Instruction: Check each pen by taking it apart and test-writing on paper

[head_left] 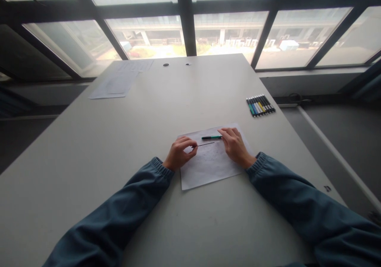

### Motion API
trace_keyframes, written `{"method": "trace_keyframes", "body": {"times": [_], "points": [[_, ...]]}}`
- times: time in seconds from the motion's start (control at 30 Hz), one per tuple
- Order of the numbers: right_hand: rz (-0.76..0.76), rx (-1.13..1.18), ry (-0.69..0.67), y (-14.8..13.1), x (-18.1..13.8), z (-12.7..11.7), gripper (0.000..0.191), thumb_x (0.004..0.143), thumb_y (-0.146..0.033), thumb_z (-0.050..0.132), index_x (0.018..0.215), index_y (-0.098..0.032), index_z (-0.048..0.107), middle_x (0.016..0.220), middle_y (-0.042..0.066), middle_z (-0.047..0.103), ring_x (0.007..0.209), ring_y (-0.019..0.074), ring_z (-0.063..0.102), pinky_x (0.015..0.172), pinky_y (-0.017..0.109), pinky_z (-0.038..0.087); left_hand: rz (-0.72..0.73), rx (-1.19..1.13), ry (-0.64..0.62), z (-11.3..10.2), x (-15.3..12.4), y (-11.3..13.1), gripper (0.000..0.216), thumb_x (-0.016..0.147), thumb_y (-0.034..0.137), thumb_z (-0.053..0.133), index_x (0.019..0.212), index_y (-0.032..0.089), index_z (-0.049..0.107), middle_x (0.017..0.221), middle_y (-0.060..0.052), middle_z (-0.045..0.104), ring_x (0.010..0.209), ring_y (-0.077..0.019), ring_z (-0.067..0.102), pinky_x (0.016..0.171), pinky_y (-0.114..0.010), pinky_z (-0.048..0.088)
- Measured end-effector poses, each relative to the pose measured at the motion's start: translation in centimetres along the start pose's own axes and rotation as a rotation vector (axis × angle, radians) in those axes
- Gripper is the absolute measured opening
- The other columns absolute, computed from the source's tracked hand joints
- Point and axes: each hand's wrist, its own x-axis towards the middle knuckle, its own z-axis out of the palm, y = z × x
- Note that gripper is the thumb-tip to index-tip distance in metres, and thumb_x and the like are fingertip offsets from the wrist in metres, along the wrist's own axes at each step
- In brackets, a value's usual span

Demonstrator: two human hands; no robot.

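Observation:
My left hand [181,152] is closed in a pinch on a thin dark pen refill [206,144], which points right above the paper. My right hand [235,145] has its fingers closed over the right end of a black and green pen [210,137]. That pen lies crosswise near the far edge of a white sheet of paper [208,171]. Faint marks show in the middle of the sheet. The fingertips of my right hand partly hide the pen's end.
To the right, a row of several pens [260,105] with coloured barrels lies near the edge of the white table [154,227]. More paper sheets [114,85] lie at the far left. Two round holes are near the far edge, before the windows. A small dark object [327,188] sits at the right edge.

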Motion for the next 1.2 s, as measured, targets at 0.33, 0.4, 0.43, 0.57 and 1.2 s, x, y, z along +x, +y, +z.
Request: {"method": "trace_keyframes", "body": {"times": [0.33, 0.4, 0.43, 0.57, 1.2], "points": [[0.009, -0.05, -0.097, 0.5, 0.1, 0.3, 0.006, 0.092, -0.023, 0.066, 0.098, -0.022, 0.069, 0.105, 0.008, 0.068, 0.103, 0.0274, 0.053, 0.088, 0.043, 0.038, -0.008, 0.033, 0.033, -0.2, 0.2, 0.3, 0.005, 0.085, 0.018, 0.067, 0.081, 0.02, 0.069, 0.077, -0.002, 0.068, 0.074, -0.0154, 0.061, 0.079, -0.033, 0.052], [0.008, -0.022, -0.089, 0.5, 0.2, 0.2, 0.003, 0.09, -0.02, 0.068, 0.093, -0.022, 0.067, 0.1, 0.007, 0.068, 0.1, 0.0271, 0.053, 0.085, 0.042, 0.038, -0.006, 0.05, 0.053, -0.3, 0.2, 0.3, 0.006, 0.085, 0.018, 0.067, 0.08, 0.02, 0.068, 0.076, -0.002, 0.068, 0.073, -0.0154, 0.061, 0.078, -0.033, 0.052], [0.007, -0.011, -0.085, 0.5, 0.2, 0.2, 0.004, 0.09, -0.018, 0.068, 0.091, -0.022, 0.066, 0.097, 0.007, 0.068, 0.099, 0.0269, 0.053, 0.084, 0.042, 0.039, -0.007, 0.062, 0.068, -0.3, 0.3, 0.4, 0.006, 0.085, 0.017, 0.067, 0.08, 0.02, 0.068, 0.076, -0.002, 0.068, 0.073, -0.0155, 0.061, 0.077, -0.033, 0.052], [0.04, 0.054, 0.005, 0.5, 0.2, 0.3, 0.007, 0.091, -0.015, 0.063, 0.092, -0.022, 0.062, 0.093, 0.006, 0.068, 0.095, 0.0264, 0.055, 0.084, 0.042, 0.038, -0.032, 0.115, 0.173, -0.6, 0.3, 0.5, 0.004, 0.085, 0.017, 0.067, 0.082, 0.02, 0.069, 0.077, -0.002, 0.068, 0.076, -0.0165, 0.061, 0.077, -0.033, 0.053], [0.156, 0.144, 0.245, 1.3, 0.1, 0.1, 0.006, 0.093, -0.019, 0.058, 0.095, -0.022, 0.062, 0.092, 0.006, 0.069, 0.094, 0.0266, 0.059, 0.088, 0.042, 0.038, -0.046, 0.147, 0.23, -0.8, 0.4, 0.4, 0.005, 0.085, 0.016, 0.067, 0.082, 0.02, 0.07, 0.078, -0.002, 0.069, 0.077, -0.0169, 0.061, 0.076, -0.033, 0.052]]}}
